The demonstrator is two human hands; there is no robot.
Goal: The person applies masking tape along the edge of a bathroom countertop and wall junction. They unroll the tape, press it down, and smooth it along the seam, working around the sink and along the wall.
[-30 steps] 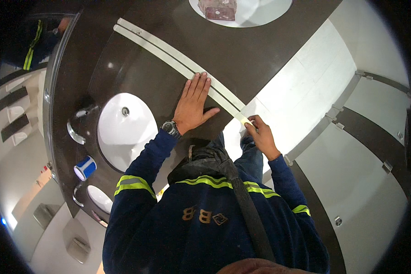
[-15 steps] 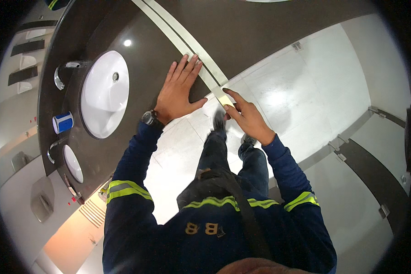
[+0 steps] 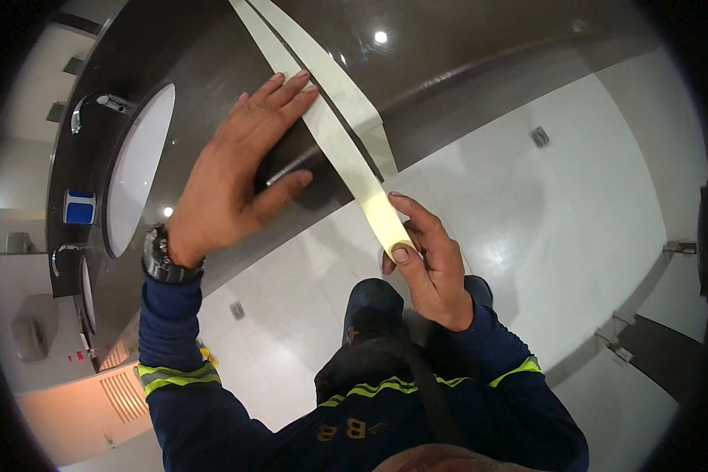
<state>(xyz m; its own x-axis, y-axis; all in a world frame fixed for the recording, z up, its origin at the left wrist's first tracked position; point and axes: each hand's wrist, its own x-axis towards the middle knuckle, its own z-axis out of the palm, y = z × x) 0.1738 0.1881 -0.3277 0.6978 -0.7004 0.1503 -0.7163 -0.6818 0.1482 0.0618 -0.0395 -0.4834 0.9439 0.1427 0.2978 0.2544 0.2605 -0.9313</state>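
pinching the near end of a pale strip [image 3: 342,149], laid across and past a dark glossy counter [image 3: 464,79], in the right hand [image 3: 436,271], apparently for tautness; resting the left hand [image 3: 232,169], clasping nothing, fingers-down upon it, likely for steadying; beside a second strip [image 3: 338,88], near white basins [image 3: 131,177], above pale flooring [image 3: 527,204].

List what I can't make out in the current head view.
Left pale strip, far end: head view, cut off by the top edge.
Right pale strip, far end: head view, same edge.
Left pale strip, stretch under the left hand: head view, covered by fingertips.
Its held end: head view, covered by the thumb of the right hand.
Lower basin, inside: head view, too edge-on.
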